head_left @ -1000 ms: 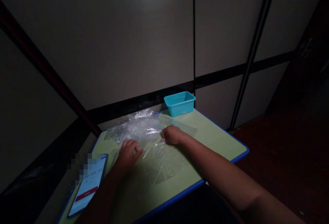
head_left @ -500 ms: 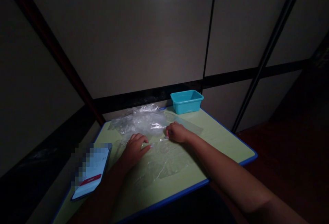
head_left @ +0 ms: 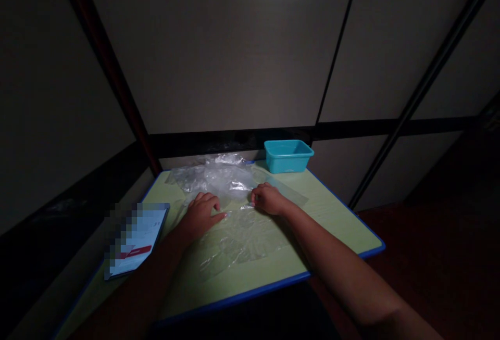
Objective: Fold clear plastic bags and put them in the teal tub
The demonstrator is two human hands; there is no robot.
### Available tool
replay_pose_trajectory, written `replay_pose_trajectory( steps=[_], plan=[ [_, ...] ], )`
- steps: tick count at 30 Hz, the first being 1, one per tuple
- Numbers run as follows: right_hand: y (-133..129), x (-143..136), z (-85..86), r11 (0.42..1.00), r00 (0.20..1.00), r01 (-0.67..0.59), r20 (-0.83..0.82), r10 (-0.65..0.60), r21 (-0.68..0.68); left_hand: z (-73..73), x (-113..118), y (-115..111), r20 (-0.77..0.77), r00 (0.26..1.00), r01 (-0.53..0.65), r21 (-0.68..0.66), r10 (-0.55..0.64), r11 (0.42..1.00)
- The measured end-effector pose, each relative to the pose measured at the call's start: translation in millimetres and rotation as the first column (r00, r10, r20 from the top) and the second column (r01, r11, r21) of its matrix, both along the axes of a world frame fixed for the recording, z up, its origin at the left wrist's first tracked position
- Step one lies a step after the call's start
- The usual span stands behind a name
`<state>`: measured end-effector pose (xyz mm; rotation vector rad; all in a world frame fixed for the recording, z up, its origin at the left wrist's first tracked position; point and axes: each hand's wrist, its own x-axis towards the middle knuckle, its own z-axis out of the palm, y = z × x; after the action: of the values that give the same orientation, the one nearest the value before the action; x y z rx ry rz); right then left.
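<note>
A thin clear plastic sheet or bag (head_left: 250, 238) lies spread on the table in front of me. My right hand (head_left: 267, 198) is closed in a pinch at its far edge, near the middle of the table. To the left, my left hand (head_left: 203, 215) rests on or just over the plastic, its thumb held apart from the curled fingers, with nothing visible between them. Beyond both hands lies a crumpled heap of clear plastic (head_left: 226, 176), with a flatter piece stretching to the right behind my right hand.
A turquoise basket (head_left: 289, 163) stands at the table's back edge. A phone or tablet (head_left: 142, 238) lies at the left, beside my left forearm. The yellow-green table (head_left: 336, 225) has a blue rim, and cabinet panels (head_left: 234, 59) rise behind it.
The camera view has tilted and shifted slightly. Both hands keep nearly the same places over the plastic, and my right hand remains pinched.
</note>
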<state>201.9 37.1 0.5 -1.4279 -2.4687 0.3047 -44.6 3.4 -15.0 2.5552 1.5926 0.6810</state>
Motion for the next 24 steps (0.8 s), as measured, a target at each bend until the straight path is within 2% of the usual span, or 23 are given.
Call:
replay_pose_trajectory(
  steps=[7, 10, 14, 19, 24],
  plan=[
    [2, -2, -3.2, 0.999, 0.999, 0.030, 0.028, -0.029, -0.018, 8.0, 0, -1, -0.059, 0.997, -0.045, 0.010, 0.046, 0.999],
    [3, -1, -4.2, 0.999, 0.999, 0.028, 0.035, -0.027, -0.029, 12.7, 1, -4, 0.024, 0.998, -0.059, -0.046, 0.060, 0.997],
    [2, 0, -0.8, 0.999, 0.999, 0.030, 0.047, -0.029, -0.029, 14.7, -2, -7, 0.162, 0.976, -0.116, -0.169, 0.144, 0.979],
    [-1, 0, 4.1, 0.999, 0.999, 0.001, 0.047, 0.002, -0.048, 15.2, -3, -8, 0.264, 0.952, -0.085, -0.255, 0.154, 0.963],
    [-1, 1, 2.8, 0.999, 0.999, -0.028, 0.022, 0.029, -0.037, 19.2, -1, -8, 0.184, 0.962, -0.155, -0.251, 0.204, 0.955]
  ],
)
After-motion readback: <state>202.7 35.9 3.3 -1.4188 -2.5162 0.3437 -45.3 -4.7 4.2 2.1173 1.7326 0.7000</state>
